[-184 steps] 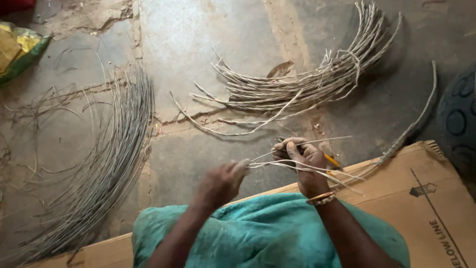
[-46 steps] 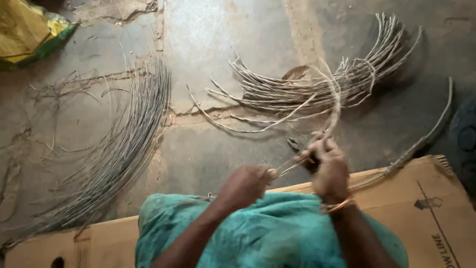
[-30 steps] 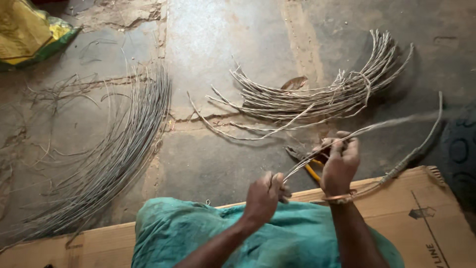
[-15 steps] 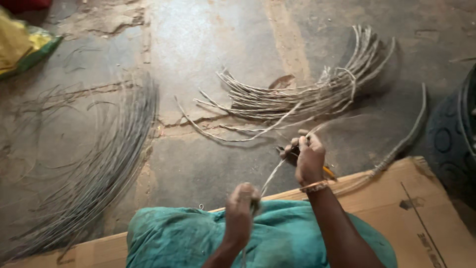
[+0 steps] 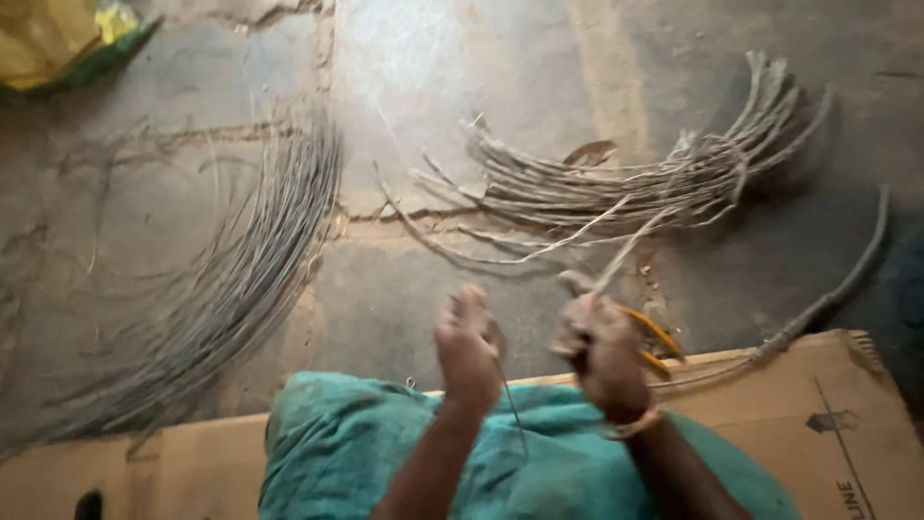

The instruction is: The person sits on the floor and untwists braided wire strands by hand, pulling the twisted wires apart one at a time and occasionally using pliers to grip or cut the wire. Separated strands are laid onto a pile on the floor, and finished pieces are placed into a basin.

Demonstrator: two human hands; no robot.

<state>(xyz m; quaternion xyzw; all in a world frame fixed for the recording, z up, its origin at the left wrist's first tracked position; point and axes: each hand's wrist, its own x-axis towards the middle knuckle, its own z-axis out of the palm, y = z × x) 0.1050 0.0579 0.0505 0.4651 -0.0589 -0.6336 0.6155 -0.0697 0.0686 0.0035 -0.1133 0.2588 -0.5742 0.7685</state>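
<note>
Two hands work close together above the teal cloth [image 5: 385, 453] on the lap. The left hand [image 5: 469, 344] is closed on a thin strand [image 5: 511, 404]; the right hand [image 5: 604, 354] grips yellow-handled pliers [image 5: 654, 339] and a pale strip [image 5: 626, 252]. Flat brown cardboard [image 5: 818, 404] with dark printing lies under the person. Farther off, a yellow-green bag [image 5: 58, 43] sits top left. Half a second ago the hands were further apart.
</note>
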